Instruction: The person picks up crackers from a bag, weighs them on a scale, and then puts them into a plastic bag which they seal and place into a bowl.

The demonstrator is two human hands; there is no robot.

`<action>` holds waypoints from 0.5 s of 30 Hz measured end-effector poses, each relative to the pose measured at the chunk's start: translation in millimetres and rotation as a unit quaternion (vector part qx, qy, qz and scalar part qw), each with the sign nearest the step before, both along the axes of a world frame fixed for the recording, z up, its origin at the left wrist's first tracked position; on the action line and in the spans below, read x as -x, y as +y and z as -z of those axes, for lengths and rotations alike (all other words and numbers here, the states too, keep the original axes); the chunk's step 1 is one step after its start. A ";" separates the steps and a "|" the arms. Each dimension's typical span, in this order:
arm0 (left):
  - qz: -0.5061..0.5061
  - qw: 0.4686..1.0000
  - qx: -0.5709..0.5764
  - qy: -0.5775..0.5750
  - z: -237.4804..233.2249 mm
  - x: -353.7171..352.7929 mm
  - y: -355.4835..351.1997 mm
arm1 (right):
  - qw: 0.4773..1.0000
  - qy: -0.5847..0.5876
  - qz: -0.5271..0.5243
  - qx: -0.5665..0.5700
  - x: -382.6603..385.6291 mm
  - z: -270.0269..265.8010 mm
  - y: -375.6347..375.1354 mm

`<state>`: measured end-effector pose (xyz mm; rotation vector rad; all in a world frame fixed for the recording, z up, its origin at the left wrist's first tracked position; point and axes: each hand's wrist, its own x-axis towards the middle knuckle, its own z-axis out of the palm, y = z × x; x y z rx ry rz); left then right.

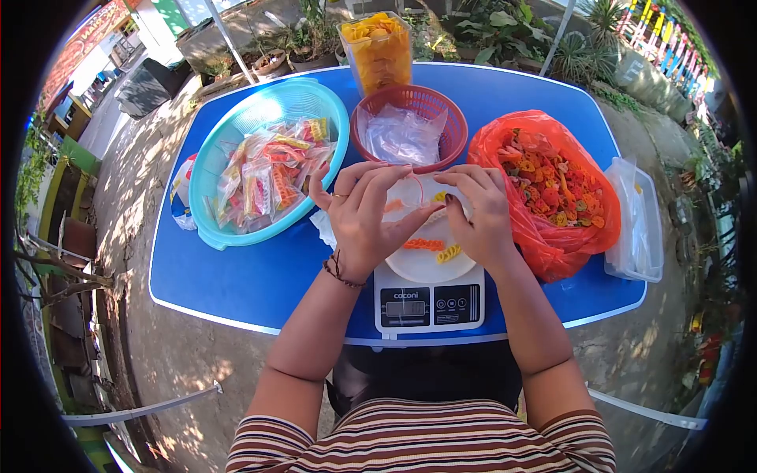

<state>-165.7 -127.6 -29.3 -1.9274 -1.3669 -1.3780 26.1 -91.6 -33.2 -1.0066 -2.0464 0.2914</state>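
Observation:
My left hand (pixel 364 206) and my right hand (pixel 482 211) are raised over the plate on the scale, fingertips bent toward each other. Between them is a small clear plastic bag (pixel 415 191) with a thin reddish line along its edge; both hands pinch it. Its see-through film makes its outline hard to follow. Below, a white plate (pixel 402 268) carries an orange spiral snack piece (pixel 423 244) and a yellow spiral snack piece (pixel 449 253), with more pieces partly hidden by my hands. The plate rests on a white digital kitchen scale (pixel 430 319).
A turquoise basket (pixel 211 229) of filled packets is on the left. Behind, a red basket (pixel 449 146) holds clear bags (pixel 402 138), near a tub of yellow chips (pixel 377 51). A red plastic bag (pixel 544 248) of colourful snacks and a clear container (pixel 637 229) are on the right.

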 end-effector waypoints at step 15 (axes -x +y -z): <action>-0.012 1.000 0.015 0.008 -0.2 -2.7 -0.6 | 0.966 0.247 -0.070 -0.012 7.6 -3.5 -0.5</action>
